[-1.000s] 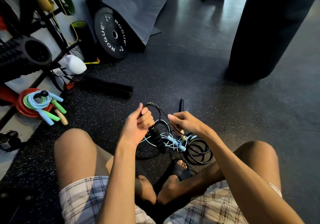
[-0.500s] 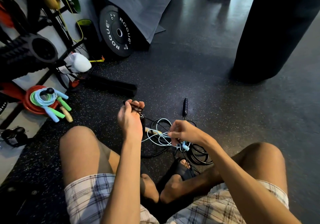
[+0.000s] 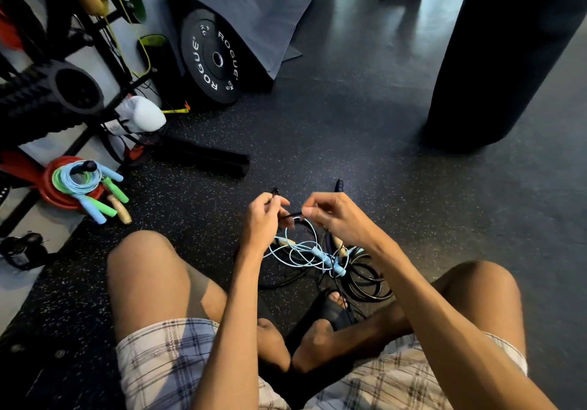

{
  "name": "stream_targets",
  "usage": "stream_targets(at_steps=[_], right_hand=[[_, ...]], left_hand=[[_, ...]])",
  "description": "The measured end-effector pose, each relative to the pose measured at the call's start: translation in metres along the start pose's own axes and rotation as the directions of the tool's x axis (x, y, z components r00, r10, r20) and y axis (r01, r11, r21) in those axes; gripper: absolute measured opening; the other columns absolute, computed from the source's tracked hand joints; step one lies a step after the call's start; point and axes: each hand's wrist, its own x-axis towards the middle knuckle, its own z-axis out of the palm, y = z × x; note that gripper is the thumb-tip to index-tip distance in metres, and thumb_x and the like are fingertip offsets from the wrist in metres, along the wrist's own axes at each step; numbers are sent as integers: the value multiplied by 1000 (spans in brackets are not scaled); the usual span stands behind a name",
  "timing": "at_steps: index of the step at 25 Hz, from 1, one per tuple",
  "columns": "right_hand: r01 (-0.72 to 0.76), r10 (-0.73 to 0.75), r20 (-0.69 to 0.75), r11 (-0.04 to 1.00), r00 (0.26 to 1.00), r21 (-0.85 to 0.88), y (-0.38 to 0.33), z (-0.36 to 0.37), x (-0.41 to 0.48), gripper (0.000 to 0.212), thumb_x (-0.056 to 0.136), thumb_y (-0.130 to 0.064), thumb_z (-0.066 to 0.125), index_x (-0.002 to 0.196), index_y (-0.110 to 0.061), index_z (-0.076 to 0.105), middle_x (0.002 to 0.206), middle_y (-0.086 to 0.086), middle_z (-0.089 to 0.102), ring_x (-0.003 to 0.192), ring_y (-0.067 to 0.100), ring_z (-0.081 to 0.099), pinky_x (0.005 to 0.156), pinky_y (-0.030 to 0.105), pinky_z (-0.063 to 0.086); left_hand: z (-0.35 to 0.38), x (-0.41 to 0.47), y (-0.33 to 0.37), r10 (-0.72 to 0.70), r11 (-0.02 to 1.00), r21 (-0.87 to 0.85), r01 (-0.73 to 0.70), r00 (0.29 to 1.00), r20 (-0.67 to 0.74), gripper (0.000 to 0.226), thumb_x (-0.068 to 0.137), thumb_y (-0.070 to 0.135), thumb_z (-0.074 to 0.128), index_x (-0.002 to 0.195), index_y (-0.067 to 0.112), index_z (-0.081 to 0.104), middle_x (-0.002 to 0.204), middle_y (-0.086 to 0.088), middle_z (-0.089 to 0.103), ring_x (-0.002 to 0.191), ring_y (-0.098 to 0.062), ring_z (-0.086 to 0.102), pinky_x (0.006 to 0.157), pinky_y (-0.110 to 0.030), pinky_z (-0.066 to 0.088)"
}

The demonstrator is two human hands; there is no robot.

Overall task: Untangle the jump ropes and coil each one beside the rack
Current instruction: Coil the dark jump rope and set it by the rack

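Observation:
A tangle of jump ropes lies on the floor between my knees: a light blue rope looped through black rope coils. My left hand grips a black handle whose tip pokes out above the fingers. My right hand pinches the black cord that runs from that handle. Both hands hover just above the tangle. A second black handle lies on the floor beyond my right hand. By the rack at the left, coiled blue and green ropes rest on a red ring.
A black weight plate leans by the rack. A white boxing glove and a black foam roller sit at the left. A black bar lies on the floor. A heavy bag stands at the right.
My right hand has risen from the blue rope and now pinches the black cord near my left hand. My left hand has turned, still holding the black handle.

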Motion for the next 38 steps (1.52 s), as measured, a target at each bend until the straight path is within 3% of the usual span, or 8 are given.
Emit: stream_targets(at_steps=[6, 11, 16, 21, 24, 28, 34, 38], right_hand=[[16, -20, -236, 1000, 972, -18, -2, -6, 20, 20, 96, -19, 65, 79, -9, 64, 61, -11, 47, 56, 3, 37, 56, 23, 32], [-34, 54, -303, 997, 951, 71, 10, -2, 22, 27, 93, -29, 69, 82, -7, 60, 65, 2, 52, 61, 11, 44, 59, 33, 39], [-181, 193, -192, 980, 962, 79, 44, 9, 10, 19, 98, -31, 60, 90, -14, 56, 72, 7, 73, 64, 28, 63, 70, 51, 52], [-319, 316, -49, 946, 947, -57, 68, 20, -10, 19, 92, -19, 70, 86, -14, 53, 77, 6, 77, 70, 15, 72, 67, 35, 54], [-293, 295, 19, 954, 955, -62, 69, 21, -11, 16, 91, -15, 71, 84, -10, 58, 74, 5, 75, 68, 14, 71, 62, 24, 51], [-200, 205, 56, 975, 977, -94, 47, 15, -9, 12, 94, -13, 66, 86, -5, 64, 71, 0, 67, 57, -2, 55, 57, 15, 43], [-4, 4, 56, 1000, 998, -4, 15, 14, 1, 22, 97, -21, 58, 81, -7, 63, 65, -4, 55, 57, -1, 47, 57, 17, 37], [52, -56, -41, 994, 998, -93, -4, 2, 9, 22, 101, -13, 57, 80, -8, 62, 60, -15, 51, 54, 0, 43, 55, 14, 32]], left_hand=[[4, -8, 16, -63, 968, -204, 145, 931, 360, 47, 107, 31, 35, 79, 2, 59, 45, 1, 31, 39, -10, 26, 43, -23, 22], [-2, -14, 28, -33, 860, -441, 258, 889, 457, 44, 105, 29, 41, 66, 9, 49, 46, 7, 20, 44, -11, 14, 53, -35, 9], [-9, -7, 33, 15, 595, -747, 297, 925, 380, 38, 106, 30, 33, 83, 8, 53, 50, 8, 24, 44, -6, 20, 48, -24, 16], [-10, 3, 32, 3, 467, -881, 78, 996, 90, 30, 106, 17, 31, 94, 6, 56, 63, 1, 43, 58, -11, 39, 66, -26, 35], [-5, 6, 24, -40, 646, -759, -80, 990, -138, 27, 107, 11, 33, 98, 3, 57, 66, -4, 57, 62, -16, 54, 69, -27, 47], [-2, 7, 8, 97, 941, -292, -174, 961, -259, 23, 105, 10, 38, 98, 2, 59, 69, -7, 66, 62, -15, 67, 66, -26, 55], [-7, 3, 2, 50, 990, 136, -49, 999, -4, 24, 101, 12, 45, 89, 4, 64, 61, -4, 68, 55, -13, 66, 61, -29, 54], [-9, 0, 11, -61, 996, 76, 39, 947, 316, 38, 106, 20, 39, 80, 2, 61, 48, -4, 53, 41, -16, 47, 47, -28, 39]])
